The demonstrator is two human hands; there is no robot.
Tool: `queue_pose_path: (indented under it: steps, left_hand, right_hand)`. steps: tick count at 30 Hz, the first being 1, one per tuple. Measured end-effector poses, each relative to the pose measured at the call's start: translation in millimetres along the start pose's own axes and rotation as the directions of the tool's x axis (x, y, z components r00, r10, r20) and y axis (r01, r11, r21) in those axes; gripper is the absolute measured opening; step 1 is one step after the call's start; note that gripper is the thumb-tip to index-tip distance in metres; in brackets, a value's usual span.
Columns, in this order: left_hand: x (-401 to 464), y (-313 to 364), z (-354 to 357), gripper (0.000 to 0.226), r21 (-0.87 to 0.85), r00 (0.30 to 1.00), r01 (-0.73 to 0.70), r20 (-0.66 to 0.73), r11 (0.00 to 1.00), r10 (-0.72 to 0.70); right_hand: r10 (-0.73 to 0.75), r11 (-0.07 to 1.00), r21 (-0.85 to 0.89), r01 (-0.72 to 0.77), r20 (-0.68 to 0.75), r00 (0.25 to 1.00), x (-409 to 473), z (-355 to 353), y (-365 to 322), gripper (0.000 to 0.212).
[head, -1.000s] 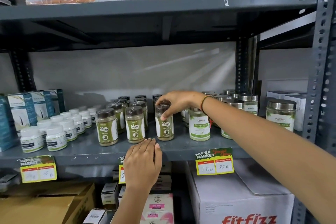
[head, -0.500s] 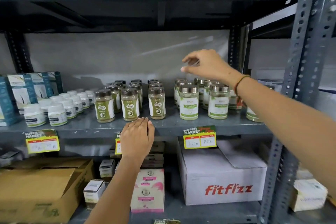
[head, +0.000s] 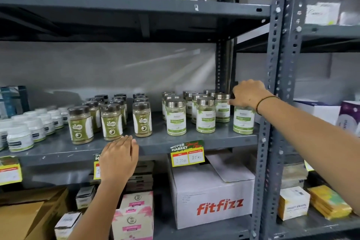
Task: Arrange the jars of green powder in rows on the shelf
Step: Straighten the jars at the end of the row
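Note:
Two groups of jars of green powder stand in rows on the grey metal shelf (head: 194, 139). Dark-lidded jars (head: 112, 122) fill the middle and silver-lidded jars (head: 176, 118) the right part. One silver-lidded jar (head: 243, 121) stands apart at the far right, near the front edge. My right hand (head: 248, 94) sits on top of it, with its fingers curled over the lid, which is hidden. My left hand (head: 118, 156) lies flat on the shelf's front edge, just below the dark-lidded jars, and holds nothing.
White tubs (head: 19, 138) crowd the shelf's left end. A perforated upright post (head: 272, 103) stands just right of the far-right jar. A price tag (head: 188, 154) hangs on the shelf edge. Below are a Fitfizz box (head: 212, 197), pink boxes (head: 134, 218) and a cardboard box (head: 29, 212).
My right hand has let go of a dark-lidded jar, moved right over the silver-lidded jars and come down on the far-right one. My left hand has stayed on the shelf edge.

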State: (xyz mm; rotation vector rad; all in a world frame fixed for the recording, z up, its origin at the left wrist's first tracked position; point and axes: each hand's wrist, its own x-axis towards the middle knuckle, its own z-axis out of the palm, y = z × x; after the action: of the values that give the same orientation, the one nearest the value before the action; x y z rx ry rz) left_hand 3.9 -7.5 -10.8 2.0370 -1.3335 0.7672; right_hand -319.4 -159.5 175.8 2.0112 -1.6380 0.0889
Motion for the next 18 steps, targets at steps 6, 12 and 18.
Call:
queue_pose_path:
  steps: [6, 12, 18]
  left_hand:
    - [-1, 1, -2, 0.052, -0.011, 1.000, 0.007, 0.014, 1.000, -0.007]
    - [-1, 2, -2, 0.051, -0.009, 1.000, 0.012, 0.020, 1.000, -0.012]
    - [-2, 3, -6, 0.050, -0.002, 0.999, 0.021, 0.030, 1.000, -0.021]
  right_hand:
    - [0.062, 0.998, -0.002, -0.063, 0.121, 0.991, 10, 2, 7, 0.058]
    - [-0.016, 0.994, 0.105, 0.006, 0.095, 0.995, 19, 12, 13, 0.052]
    - [-0.089, 0.951, 0.302, 0.066, 0.061, 0.994, 27, 20, 14, 0.042]
